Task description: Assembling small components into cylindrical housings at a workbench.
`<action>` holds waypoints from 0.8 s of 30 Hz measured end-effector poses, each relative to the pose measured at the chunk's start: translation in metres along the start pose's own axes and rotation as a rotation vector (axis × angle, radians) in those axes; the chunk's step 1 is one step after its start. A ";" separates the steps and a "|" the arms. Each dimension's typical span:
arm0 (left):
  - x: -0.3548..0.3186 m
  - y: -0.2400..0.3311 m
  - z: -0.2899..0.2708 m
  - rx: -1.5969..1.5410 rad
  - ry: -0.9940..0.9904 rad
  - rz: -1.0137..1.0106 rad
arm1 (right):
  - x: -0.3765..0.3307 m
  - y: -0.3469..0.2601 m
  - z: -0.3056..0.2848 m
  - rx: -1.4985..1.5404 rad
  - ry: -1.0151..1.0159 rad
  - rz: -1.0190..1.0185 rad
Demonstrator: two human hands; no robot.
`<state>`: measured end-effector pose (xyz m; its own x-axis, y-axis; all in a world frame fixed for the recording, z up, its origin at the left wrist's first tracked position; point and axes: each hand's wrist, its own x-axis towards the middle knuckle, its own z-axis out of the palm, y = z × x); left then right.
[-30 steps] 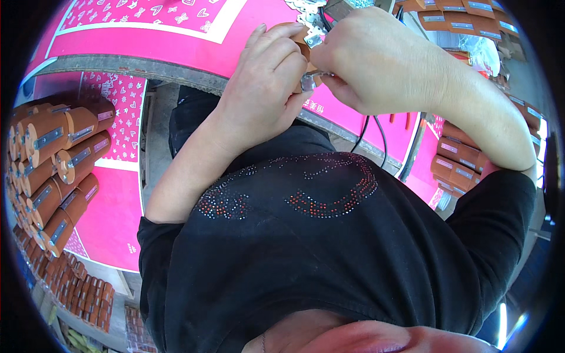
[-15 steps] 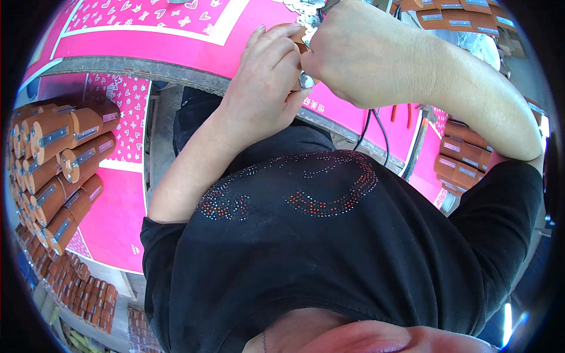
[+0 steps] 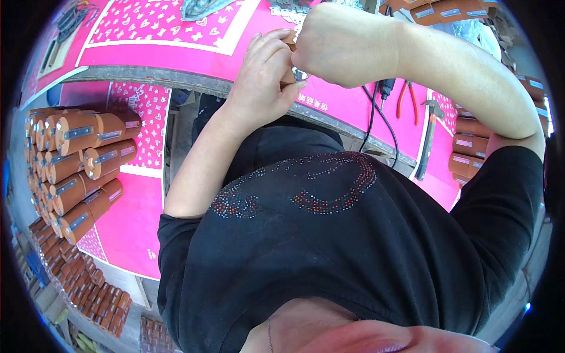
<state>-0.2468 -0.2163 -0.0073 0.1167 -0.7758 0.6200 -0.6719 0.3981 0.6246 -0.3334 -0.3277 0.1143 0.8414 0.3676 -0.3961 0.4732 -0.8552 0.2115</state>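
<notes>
Over the near edge of the pink table [image 3: 365, 112], my left hand [image 3: 265, 76] is closed around an orange-brown piece [image 3: 290, 40], mostly covered by my fingers. A shiny metal part [image 3: 299, 75] shows at its near end, close to my left thumb. Pressed up against that piece, my right hand [image 3: 338, 47] is curled into a fist with the knuckles up. Whatever it grips is hidden under it. Just beyond my hands lies a pile of flat silver metal pieces [image 3: 288, 10].
Orange-brown cylinders with metal plates [image 3: 76, 132] are stacked at left; more [image 3: 450, 10] stand at far right. Right of my hands lie a black cord [image 3: 376, 117], red-handled pliers [image 3: 407, 103] and a hammer [image 3: 428, 135]. A grey cloth-like thing [image 3: 203, 8] lies at the far edge.
The whole view has shifted, bringing the pliers and hammer more into sight. My right fist sits slightly further left and lower against the piece. My left hand keeps its hold.
</notes>
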 end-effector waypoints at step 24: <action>-0.031 0.011 -0.024 0.517 -0.019 -0.006 | -0.058 -0.060 0.055 0.837 0.670 0.763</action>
<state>-0.2405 -0.1761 -0.0088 0.1115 -0.7883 0.6051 -0.9454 0.1035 0.3090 -0.4244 -0.3181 0.0750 0.9036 -0.4035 0.1439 -0.2754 -0.8045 -0.5263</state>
